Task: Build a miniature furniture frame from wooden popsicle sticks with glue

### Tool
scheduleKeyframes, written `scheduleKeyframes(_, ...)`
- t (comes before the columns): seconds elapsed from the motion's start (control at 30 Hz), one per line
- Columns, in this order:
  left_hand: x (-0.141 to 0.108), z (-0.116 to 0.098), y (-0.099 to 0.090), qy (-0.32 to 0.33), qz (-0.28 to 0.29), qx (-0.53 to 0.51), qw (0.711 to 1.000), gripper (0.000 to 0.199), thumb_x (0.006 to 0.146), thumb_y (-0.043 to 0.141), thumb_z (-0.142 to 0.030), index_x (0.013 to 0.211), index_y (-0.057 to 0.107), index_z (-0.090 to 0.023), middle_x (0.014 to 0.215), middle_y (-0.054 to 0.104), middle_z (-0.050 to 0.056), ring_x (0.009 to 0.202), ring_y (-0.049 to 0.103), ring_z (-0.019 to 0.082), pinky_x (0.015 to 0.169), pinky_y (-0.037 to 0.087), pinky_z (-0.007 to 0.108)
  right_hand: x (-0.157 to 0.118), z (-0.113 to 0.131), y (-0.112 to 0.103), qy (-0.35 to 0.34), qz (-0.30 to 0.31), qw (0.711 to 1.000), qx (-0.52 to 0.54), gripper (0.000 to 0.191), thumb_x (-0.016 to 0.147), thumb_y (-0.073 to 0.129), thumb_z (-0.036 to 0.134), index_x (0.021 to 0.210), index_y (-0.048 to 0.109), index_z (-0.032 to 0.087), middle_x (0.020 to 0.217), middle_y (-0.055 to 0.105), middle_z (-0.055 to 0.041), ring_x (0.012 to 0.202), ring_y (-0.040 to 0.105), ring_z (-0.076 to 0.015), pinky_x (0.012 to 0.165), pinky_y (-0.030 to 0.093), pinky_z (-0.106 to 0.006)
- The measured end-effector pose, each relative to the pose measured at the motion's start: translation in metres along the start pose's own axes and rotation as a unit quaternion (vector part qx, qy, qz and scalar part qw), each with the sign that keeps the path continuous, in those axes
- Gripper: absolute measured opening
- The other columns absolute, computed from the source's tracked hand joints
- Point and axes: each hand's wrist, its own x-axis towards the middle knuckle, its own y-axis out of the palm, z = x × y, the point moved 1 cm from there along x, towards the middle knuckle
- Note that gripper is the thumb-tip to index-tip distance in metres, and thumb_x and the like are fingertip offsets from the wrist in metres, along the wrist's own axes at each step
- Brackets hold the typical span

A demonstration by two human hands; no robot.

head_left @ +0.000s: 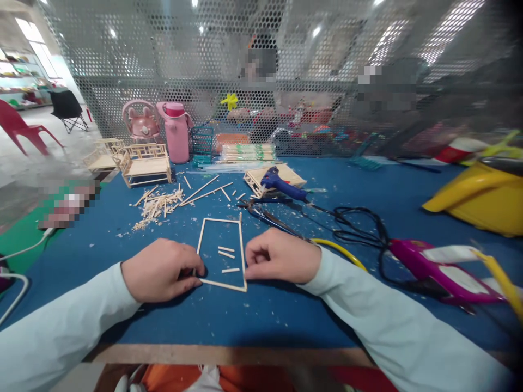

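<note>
Three short sticks point(231, 270) inside stick frame point(224, 286) | left hand point(161, 271) pinching corner | right hand point(284, 257) part-open at side | glue gun point(286, 186) beyond

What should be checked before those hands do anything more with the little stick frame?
1. Left hand at the frame's near left corner: ok.
2. Right hand beside the frame's right side: ok.
3. Far right corner flush: not ok, the side stick pokes past the far one.
4. Corners firmly joined: cannot tell.
5. Three short sticks lying loose inside, clear of the frame's sides: ok.
6. Glue gun hot: cannot tell; it lies across a stick-built piece.
</note>
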Motion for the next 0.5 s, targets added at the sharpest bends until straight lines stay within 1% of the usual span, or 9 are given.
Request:
scheduleKeyframes(0.07, 0.0005, 0.0014, 0.0000, -0.010, -0.004, 0.015, 1.000, 0.015, 0.080, 0.050, -0.026, 0.088, 0.062, -0.023, 0.084, 0.065, 0.001, 0.072, 0.058, 0.013, 0.063, 0.040, 0.022, 0.0024, 0.0000, -0.0008, 0.014, -0.056, 0.998, -0.025, 0.020, 0.071, 0.060, 0.033, 0.063, 0.062, 0.014, 0.050, 0.051, 0.0040, 0.046, 0.041, -0.0058, 0.048, 0.030, -0.018)
scheduleKeyframes(0.1, 0.0008, 0.0020, -0.0001, -0.014, -0.005, 0.020, 1.000, 0.015, 0.080, 0.050, -0.026, 0.088, 0.062, -0.023, 0.083, 0.064, 0.000, 0.072, 0.058, 0.013, 0.063, 0.040, 0.022, 0.0030, 0.0002, -0.0009, 0.022, -0.069, 0.996, -0.043, 0.018, 0.071, 0.059, 0.030, 0.063, 0.062, 0.014, 0.050, 0.052, 0.0036, 0.046, 0.042, -0.0059, 0.048, 0.029, -0.018)
scheduleKeyframes(0.13, 0.0011, 0.0024, -0.0001, -0.017, -0.006, 0.025, 1.000, 0.015, 0.080, 0.050, -0.027, 0.087, 0.062, -0.023, 0.083, 0.064, 0.000, 0.071, 0.058, 0.014, 0.062, 0.040, 0.022, 0.0031, 0.0004, -0.0007, 0.029, -0.071, 0.995, -0.061, 0.015, 0.070, 0.058, 0.027, 0.062, 0.061, 0.015, 0.051, 0.052, 0.0032, 0.047, 0.042, -0.0061, 0.048, 0.029, -0.018)
scheduleKeyframes(0.2, 0.0018, 0.0029, 0.0000, -0.019, -0.005, 0.026, 0.999, 0.015, 0.079, 0.051, -0.028, 0.087, 0.062, -0.023, 0.082, 0.064, 0.000, 0.071, 0.059, 0.014, 0.062, 0.040, 0.023, 0.0023, 0.0004, -0.0004, 0.040, -0.052, 0.994, -0.082, 0.011, 0.068, 0.059, 0.023, 0.059, 0.061, 0.015, 0.051, 0.054, 0.0028, 0.047, 0.043, -0.0065, 0.048, 0.028, -0.019)
scheduleKeyframes(0.3, 0.0024, 0.0034, 0.0007, -0.010, -0.006, 0.023, 1.000, 0.015, 0.079, 0.051, -0.028, 0.085, 0.063, -0.023, 0.081, 0.064, 0.001, 0.071, 0.059, 0.014, 0.063, 0.040, 0.023, 0.0016, -0.0002, 0.0003, 0.040, -0.028, 0.995, -0.086, 0.011, 0.067, 0.060, 0.022, 0.059, 0.061, 0.015, 0.051, 0.054, 0.0027, 0.047, 0.043, -0.0069, 0.048, 0.028, -0.019)
scheduleKeyframes(0.5, 0.0018, 0.0086, -0.0009, -0.021, -0.029, 0.042, 0.998, 0.015, 0.080, 0.049, -0.027, 0.079, 0.063, -0.021, 0.077, 0.064, 0.002, 0.069, 0.058, 0.014, 0.062, 0.040, 0.024, 0.0086, 0.0023, 0.0062, 0.020, -0.047, 0.997, -0.063, 0.013, 0.071, 0.058, 0.024, 0.064, 0.063, 0.014, 0.053, 0.054, 0.0023, 0.048, 0.044, -0.0068, 0.050, 0.029, -0.019)
